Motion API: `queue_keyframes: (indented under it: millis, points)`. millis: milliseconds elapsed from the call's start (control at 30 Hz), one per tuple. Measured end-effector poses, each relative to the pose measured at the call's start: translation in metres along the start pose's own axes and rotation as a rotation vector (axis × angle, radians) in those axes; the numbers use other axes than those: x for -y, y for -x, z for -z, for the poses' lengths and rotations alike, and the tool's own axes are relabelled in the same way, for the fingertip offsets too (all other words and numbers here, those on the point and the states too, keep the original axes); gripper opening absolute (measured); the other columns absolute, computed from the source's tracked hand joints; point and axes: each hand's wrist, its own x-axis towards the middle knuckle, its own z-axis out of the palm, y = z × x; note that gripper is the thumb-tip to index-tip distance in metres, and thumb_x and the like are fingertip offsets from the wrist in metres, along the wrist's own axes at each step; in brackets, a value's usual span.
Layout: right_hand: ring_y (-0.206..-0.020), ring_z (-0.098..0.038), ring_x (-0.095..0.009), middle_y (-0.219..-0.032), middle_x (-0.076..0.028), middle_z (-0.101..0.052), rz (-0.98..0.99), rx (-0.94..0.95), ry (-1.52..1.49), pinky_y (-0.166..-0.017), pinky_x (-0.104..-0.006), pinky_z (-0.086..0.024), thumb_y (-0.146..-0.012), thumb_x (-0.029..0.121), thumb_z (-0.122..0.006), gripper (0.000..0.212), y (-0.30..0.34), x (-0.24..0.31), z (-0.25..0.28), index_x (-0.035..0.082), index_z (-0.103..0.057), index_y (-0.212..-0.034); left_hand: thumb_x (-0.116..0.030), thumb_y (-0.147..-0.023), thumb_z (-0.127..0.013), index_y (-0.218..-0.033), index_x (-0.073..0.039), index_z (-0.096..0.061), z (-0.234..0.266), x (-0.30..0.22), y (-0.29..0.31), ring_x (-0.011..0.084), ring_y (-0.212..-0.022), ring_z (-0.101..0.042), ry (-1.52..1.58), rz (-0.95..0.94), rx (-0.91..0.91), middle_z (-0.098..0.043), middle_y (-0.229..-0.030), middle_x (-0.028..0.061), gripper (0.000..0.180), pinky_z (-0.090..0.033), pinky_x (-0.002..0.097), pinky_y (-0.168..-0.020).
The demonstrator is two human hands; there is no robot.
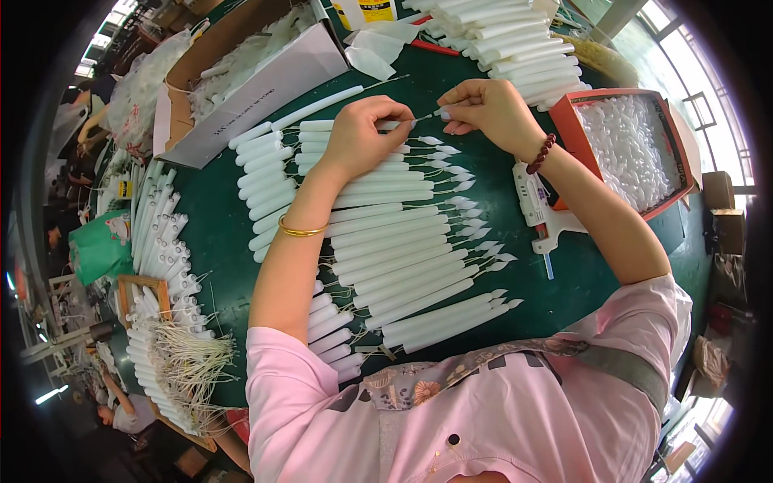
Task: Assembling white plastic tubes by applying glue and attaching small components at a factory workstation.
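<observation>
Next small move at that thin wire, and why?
Probably fit a loose flame tip onto the wire: it runs from the left hand toward the fingertips of the right hand, with no tip clearly visible on it, while nearby candles have wires ending in tips. Whether the right hand already holds one is unclear.

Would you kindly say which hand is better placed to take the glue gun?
Probably the right hand: the glue gun lies nearer it, while the left hand is farther left, over the white candles.
</observation>
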Motion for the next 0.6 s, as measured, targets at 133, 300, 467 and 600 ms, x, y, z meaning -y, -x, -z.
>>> queue_keyframes:
  millis: [133,300,467,600]
  points:
    - [-0.082,-0.077,-0.016,-0.096,-0.013,-0.077,0.016,-0.005,-0.040,-0.078,-0.0239,-0.063,-0.098,0.003,-0.070,0.019,0.000,-0.002,-0.003,-0.009,-0.073,-0.112,-0.007,-0.091,-0.077,-0.096,-0.002,-0.076,0.000,0.002,0.001,0.0101,-0.087,-0.066,0.011,-0.009,-0.009,-0.073,-0.095,0.0019,0.008,-0.055,0.0234,-0.079]
    - [-0.084,-0.078,-0.017,-0.097,-0.014,-0.077,0.010,0.010,-0.071,-0.078,-0.0248,-0.064,-0.098,0.002,-0.069,0.019,-0.003,-0.004,-0.010,-0.009,-0.072,-0.113,-0.007,-0.090,-0.077,-0.097,-0.001,-0.076,-0.001,0.001,0.002,0.0109,-0.084,-0.067,-0.005,-0.020,-0.013,-0.073,-0.095,0.0029,0.009,-0.055,0.0238,-0.078]
    - [-0.084,-0.078,-0.018,-0.098,-0.015,-0.077,0.001,0.011,-0.084,-0.078,-0.0249,-0.064,-0.099,0.000,-0.067,0.018,-0.006,-0.005,-0.019,-0.011,-0.071,-0.112,-0.005,-0.090,-0.077,-0.098,0.001,-0.076,-0.002,0.001,0.001,0.0117,-0.082,-0.067,-0.022,-0.061,-0.020,-0.073,-0.094,0.0045,0.010,-0.055,0.0244,-0.076]
    - [-0.093,-0.077,-0.025,-0.106,-0.017,-0.077,0.120,-0.004,0.096,-0.084,-0.0318,-0.062,-0.095,-0.001,-0.068,0.026,-0.003,-0.008,-0.012,-0.005,-0.070,-0.121,-0.005,-0.090,-0.077,-0.098,0.000,-0.076,-0.003,-0.001,0.000,0.0121,-0.083,-0.068,-0.005,-0.038,-0.023,-0.073,-0.094,0.0046,0.010,-0.055,0.0244,-0.077]
